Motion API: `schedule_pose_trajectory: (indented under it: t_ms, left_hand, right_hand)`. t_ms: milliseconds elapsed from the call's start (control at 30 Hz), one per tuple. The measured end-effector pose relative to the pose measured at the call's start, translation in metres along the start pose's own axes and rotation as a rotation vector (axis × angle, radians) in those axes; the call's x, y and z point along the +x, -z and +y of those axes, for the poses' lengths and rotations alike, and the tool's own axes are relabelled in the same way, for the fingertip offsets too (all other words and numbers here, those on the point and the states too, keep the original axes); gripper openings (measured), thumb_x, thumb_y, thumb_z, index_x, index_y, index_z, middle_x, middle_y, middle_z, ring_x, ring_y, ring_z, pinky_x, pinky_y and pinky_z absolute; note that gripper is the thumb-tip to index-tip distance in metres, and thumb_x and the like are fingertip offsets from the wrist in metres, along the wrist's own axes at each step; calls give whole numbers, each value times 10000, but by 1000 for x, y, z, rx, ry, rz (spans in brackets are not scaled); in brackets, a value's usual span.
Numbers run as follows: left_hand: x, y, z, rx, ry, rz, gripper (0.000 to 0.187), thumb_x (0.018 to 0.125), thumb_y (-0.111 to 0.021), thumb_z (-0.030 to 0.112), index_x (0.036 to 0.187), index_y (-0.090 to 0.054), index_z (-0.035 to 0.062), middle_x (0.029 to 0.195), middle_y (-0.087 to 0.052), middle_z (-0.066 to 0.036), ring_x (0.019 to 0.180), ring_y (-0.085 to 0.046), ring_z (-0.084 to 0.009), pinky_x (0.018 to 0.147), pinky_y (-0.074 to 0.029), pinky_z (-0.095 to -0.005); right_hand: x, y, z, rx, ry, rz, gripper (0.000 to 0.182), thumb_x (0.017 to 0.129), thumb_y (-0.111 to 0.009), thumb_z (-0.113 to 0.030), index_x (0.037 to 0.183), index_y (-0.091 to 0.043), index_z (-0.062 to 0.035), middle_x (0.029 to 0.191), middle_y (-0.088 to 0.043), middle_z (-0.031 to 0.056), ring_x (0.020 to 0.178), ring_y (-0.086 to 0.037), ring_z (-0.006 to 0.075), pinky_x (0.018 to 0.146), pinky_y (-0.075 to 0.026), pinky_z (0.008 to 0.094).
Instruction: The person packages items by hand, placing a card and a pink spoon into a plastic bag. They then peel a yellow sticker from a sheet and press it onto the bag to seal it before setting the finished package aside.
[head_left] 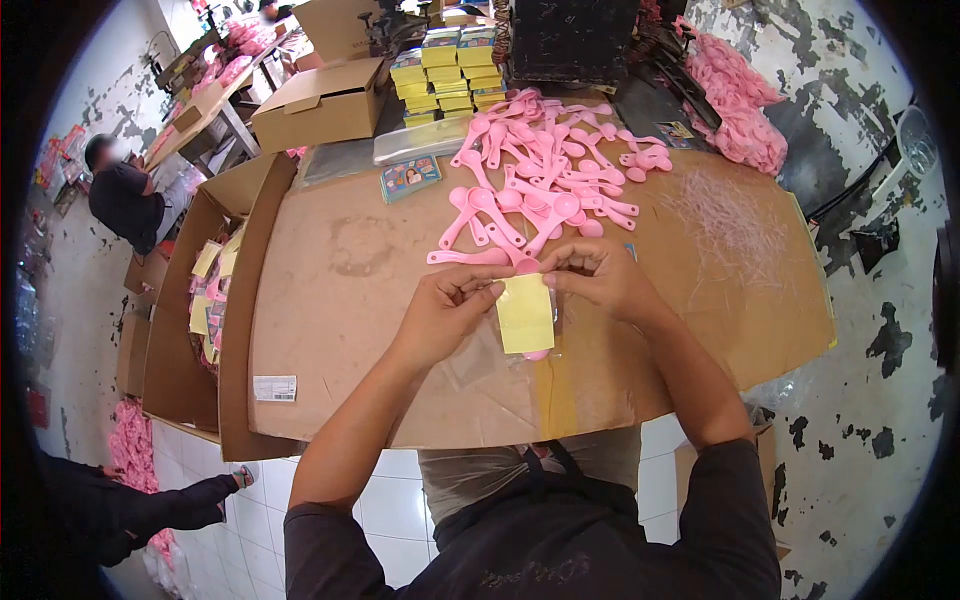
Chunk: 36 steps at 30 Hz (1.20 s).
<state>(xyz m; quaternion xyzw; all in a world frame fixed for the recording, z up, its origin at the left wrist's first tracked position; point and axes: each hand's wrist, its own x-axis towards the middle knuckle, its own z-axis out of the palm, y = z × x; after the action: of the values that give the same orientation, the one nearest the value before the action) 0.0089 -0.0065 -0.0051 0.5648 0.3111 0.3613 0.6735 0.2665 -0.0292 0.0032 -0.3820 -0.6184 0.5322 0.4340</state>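
Note:
Between my two hands is a yellow card (526, 315), upright, with clear plastic showing at its right edge and a bit of pink at its bottom. My left hand (462, 300) pinches its upper left corner. At the upper right corner, the fingers of my right hand (590, 275) are closed on it. Just beyond my hands lies a heap of pink spoons (545, 170) on the cardboard-covered table (340, 340). A small stack of printed cards (411, 178) lies to the left of the heap.
An open carton (235, 350) of packed items stands at the table's left. Yellow card stacks (450, 75) and a cardboard box (320, 105) are at the back. Thin clear strips (730, 225) lie on the right. Two other people are at the left, one sitting (125, 195).

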Motion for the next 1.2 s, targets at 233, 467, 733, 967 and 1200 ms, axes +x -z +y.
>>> schedule_pose_trajectory:
  t_ms: [233, 467, 733, 967, 1200]
  left_hand:
    - [-2, -8, 9, -27, -17, 52, 298, 1022, -630, 60, 1311, -654, -6, 1036, -739, -22, 763, -580, 0, 600, -429, -171]
    - [-1, -1, 1, 60, -14, -54, 291, 994, -685, 77, 1256, -645, -44, 1048, -744, -76, 860, -650, -38, 672, -498, -183]
    - [8, 16, -6, 102, -92, 140, 210, 976, -708, 84, 1157, -674, -16, 965, -732, -29, 826, -672, -73, 743, -555, -236]
    - [-8, 62, 35, 205, -195, 457, 304, 974, -719, 207, 1177, -683, -17, 989, -732, -50, 834, -669, -102, 708, -534, -270]
    - [-75, 262, 81, -209, -605, 801, 530, 1073, -538, 356, 1511, -456, 71, 1361, -608, -147, 1310, -568, -234, 1161, -437, -421]
  right_hand:
    - [2, 0, 7, 8, -8, 45, 151, 962, -690, -14, 1101, -677, 44, 1030, -714, 60, 963, -674, 119, 876, -542, 285]
    - [2, -7, -3, -32, 64, 96, 327, 935, -730, -45, 1243, -633, 10, 1026, -681, 38, 938, -643, 106, 848, -524, 273]
    - [0, -16, 5, -392, 22, -26, 520, 914, -754, -99, 1385, -547, -25, 1027, -662, 83, 903, -639, 138, 812, -523, 303]
    - [-6, -16, 12, -822, 338, -167, 186, 919, -704, -150, 1070, -713, -40, 1045, -647, 126, 993, -632, 311, 869, -519, 421]
    - [-9, -22, 8, -951, 315, -159, 141, 919, -690, -150, 1013, -718, -48, 1069, -629, 104, 1064, -605, 302, 937, -485, 427]
